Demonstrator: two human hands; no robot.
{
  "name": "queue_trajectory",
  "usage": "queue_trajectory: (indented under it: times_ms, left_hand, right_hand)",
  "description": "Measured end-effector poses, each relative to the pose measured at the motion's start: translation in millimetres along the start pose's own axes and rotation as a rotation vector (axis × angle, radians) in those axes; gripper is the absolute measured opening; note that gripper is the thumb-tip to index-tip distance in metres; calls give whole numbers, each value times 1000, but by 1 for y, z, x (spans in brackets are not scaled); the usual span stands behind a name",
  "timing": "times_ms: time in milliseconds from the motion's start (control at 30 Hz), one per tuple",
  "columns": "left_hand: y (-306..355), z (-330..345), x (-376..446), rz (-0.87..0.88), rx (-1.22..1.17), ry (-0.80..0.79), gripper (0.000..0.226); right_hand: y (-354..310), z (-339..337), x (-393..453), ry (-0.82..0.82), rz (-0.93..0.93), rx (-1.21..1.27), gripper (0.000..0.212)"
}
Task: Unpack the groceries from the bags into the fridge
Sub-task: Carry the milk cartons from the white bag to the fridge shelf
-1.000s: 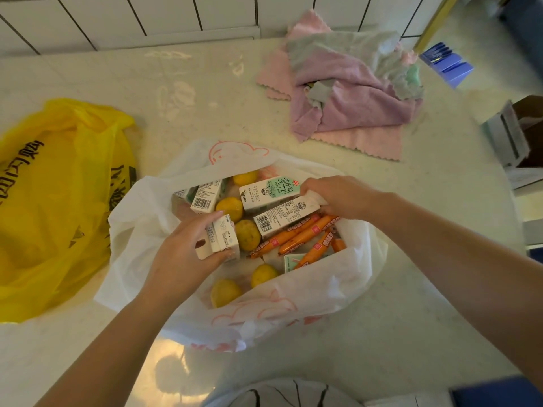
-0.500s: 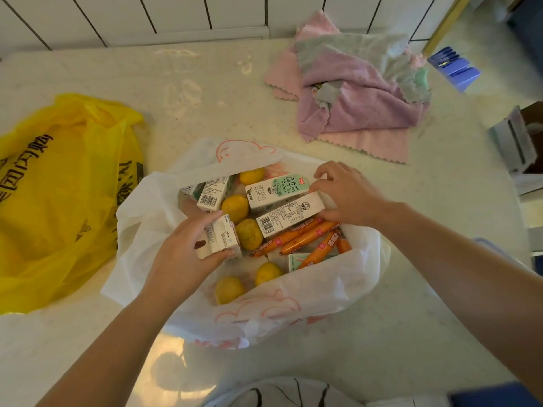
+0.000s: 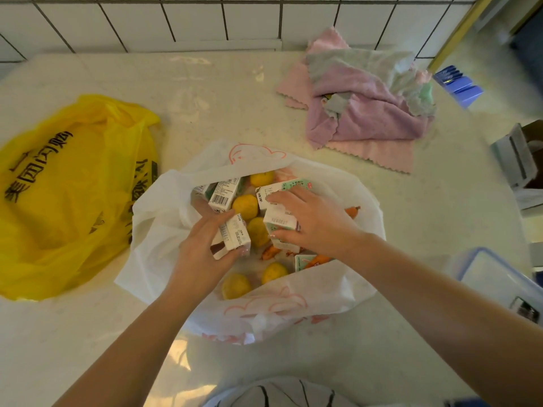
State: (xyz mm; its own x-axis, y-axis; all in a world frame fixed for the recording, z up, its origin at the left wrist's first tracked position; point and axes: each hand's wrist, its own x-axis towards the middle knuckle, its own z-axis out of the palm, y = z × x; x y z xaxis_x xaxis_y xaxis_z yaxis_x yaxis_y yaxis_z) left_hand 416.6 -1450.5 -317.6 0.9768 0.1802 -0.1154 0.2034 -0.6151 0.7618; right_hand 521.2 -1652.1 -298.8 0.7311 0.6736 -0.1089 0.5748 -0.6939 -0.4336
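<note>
I see the counter (image 3: 382, 230), yellow bag (image 3: 64, 195) left, white bag (image 3: 164, 224) open in the middle. Inside it, my left hand (image 3: 202, 254) grips one carton (image 3: 235, 233); my right hand (image 3: 311, 218) curls round another carton (image 3: 279, 223).

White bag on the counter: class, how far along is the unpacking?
Done: nothing is visibly put away; no fridge is in view. In hand: the left hand grips one small carton, the right hand another carton. Left: yellow fruits, orange sticks and cartons fill the white bag.
</note>
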Motion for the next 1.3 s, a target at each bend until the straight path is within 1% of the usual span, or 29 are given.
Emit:
queue_trajectory:
  times_ms: [100, 167, 233, 300, 433, 533, 600, 700, 767, 833, 900, 967, 1100, 1167, 1300]
  left_hand:
    - [-3, -1, -3, -8, -48, -11, 61]
    - [-4, -1, -5, -15, -66, -9, 60]
    - [-4, -2, -5, -26, -74, -7, 60]
    - [-3, -2, -6, -37, -77, -10, 61]
    - [2, -2, -7, -91, -101, -4, 63]
    - [9, -4, -9, -110, -123, 11, 67]
    - [16, -8, -14, -95, -129, 31, 64]
    - [24, -24, -26, -105, -211, 96, 58]
    - [27, -42, -36, -118, -257, 178, 57]
    - [30, -64, -50, -132, -279, 276, 56]
    - [30, -87, -68, -147, -290, 362, 54]
    - [28, -109, -92, -170, -295, 432, 52]
    - [15, -148, -149, -225, -291, 556, 50]
    - [9, -167, -180, -246, -296, 607, 50]
    - [-10, -208, -253, -259, -323, 719, 50]
  right_hand:
    - [2, 0, 0, -81, 7, 57, 73]
    - [6, -5, -1, -181, 14, 68, 82]
    - [11, -11, -2, -274, 3, 72, 86]
    - [12, -18, -3, -331, -10, 63, 85]
    - [6, -19, -2, -289, -47, -61, 80]
    - [-2, -16, -6, -225, -15, -1, 75]
    - [-9, -16, -11, -159, 46, 43, 75]
    - [-24, -18, -17, -47, 102, 160, 77]
    - [-41, -22, -16, 35, 73, 265, 73]
    - [-62, -27, -10, 71, 25, 464, 68]
    - [-89, -29, -3, 56, -32, 665, 69]
    - [-119, -27, 1, 31, -103, 759, 72]
    - [-183, -15, 5, -62, -267, 817, 73]
    - [-218, -9, 4, -122, -349, 795, 74]
    - [-298, 8, -1, -173, -511, 746, 78]
